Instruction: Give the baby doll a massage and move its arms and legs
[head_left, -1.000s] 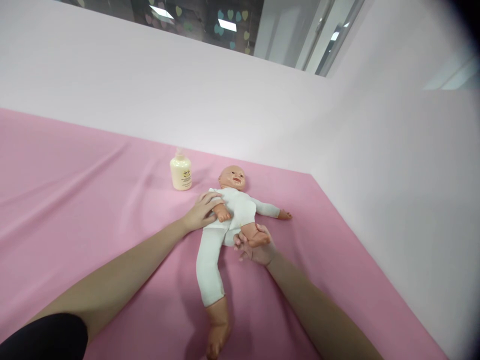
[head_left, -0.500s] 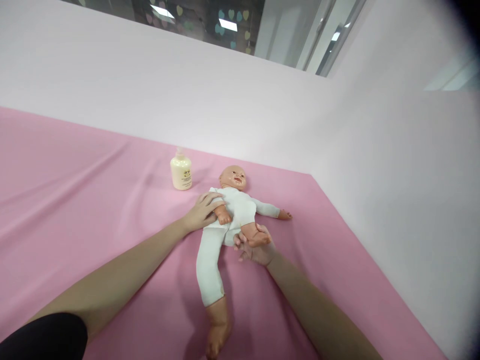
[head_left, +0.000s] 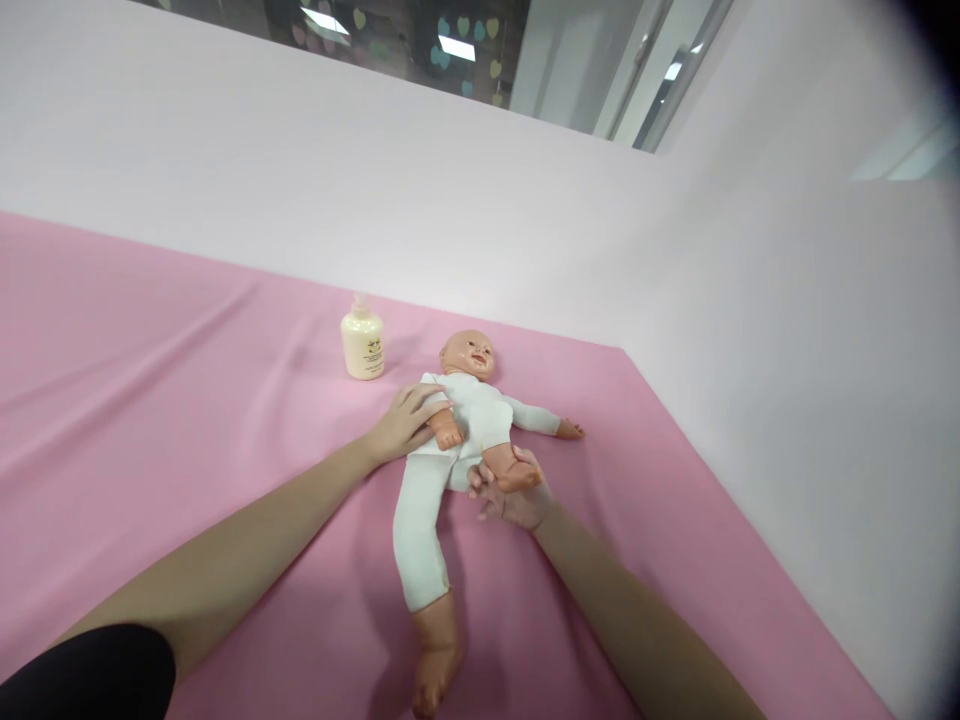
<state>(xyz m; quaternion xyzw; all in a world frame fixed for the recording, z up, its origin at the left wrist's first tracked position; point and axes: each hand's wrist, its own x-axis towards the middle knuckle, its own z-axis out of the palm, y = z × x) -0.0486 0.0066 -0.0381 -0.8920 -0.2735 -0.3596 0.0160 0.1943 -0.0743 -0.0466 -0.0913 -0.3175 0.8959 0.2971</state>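
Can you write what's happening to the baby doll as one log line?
left hand: on baby doll side | right hand: grip on doll's foot | lotion bottle: upright

Cream bottle (head_left: 362, 345) label: dark print, too small to read.

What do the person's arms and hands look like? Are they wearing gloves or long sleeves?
No gloves: the left hand and the right hand are both bare, with no rings, watch or bracelet in view. Both forearms are uncovered too. A black sleeve shows on the upper left arm, at the bottom corner of the picture. The right arm shows no sleeve before it leaves the picture.
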